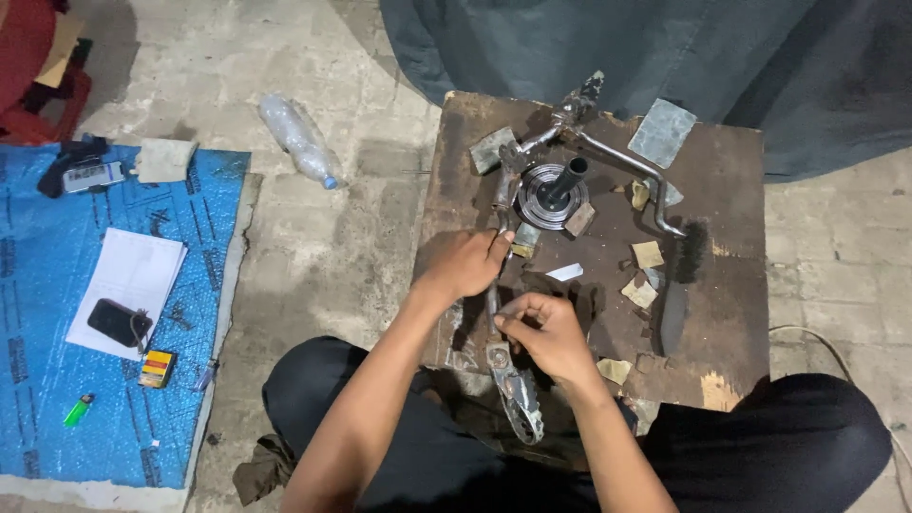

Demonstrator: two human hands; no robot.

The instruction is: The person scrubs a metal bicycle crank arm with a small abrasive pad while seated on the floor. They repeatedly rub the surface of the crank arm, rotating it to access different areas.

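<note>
A long grimy metal lever (505,375) lies from the front edge of a low dark wooden board (731,190) toward its middle. My left hand (463,264) is closed around the lever's upper part. My right hand (549,332) pinches the lever's shaft lower down, just above its toothed foot-pedal end. Just beyond my left hand sits a round coiled metal part with a black tube standing in it (554,193). A bent chrome rod (622,161) curves across the board behind it.
Small scraps of sandpaper (648,255), a grey square pad (661,132) and a black brush (682,271) lie on the board. On the floor to the left are a plastic bottle (302,139) and a blue mat (57,399) with papers, a phone, a lighter.
</note>
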